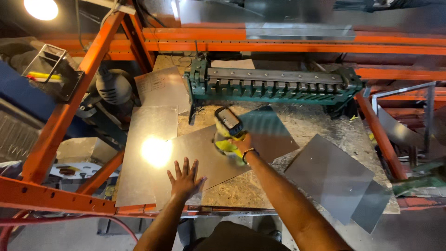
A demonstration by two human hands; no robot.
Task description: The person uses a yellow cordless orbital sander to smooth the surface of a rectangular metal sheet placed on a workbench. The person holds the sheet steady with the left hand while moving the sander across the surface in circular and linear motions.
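Note:
My left hand (185, 178) lies flat, fingers spread, on a large shiny metal sheet (209, 155) that rests on a chipboard bench top (246, 188). My right hand (239, 144) grips a yellow and black power tool (226, 130) held upright over the middle of the same sheet; the tool's lower end is blurred. A bright lamp glare (155, 151) shows on the metal just left of my left hand.
A green bending machine (274, 86) stands across the back of the bench. More metal sheets lie at left (146, 153), back left (160, 88) and right (332, 174). Orange rack beams (69, 107) frame the bench; a grey motor (114, 88) sits at left.

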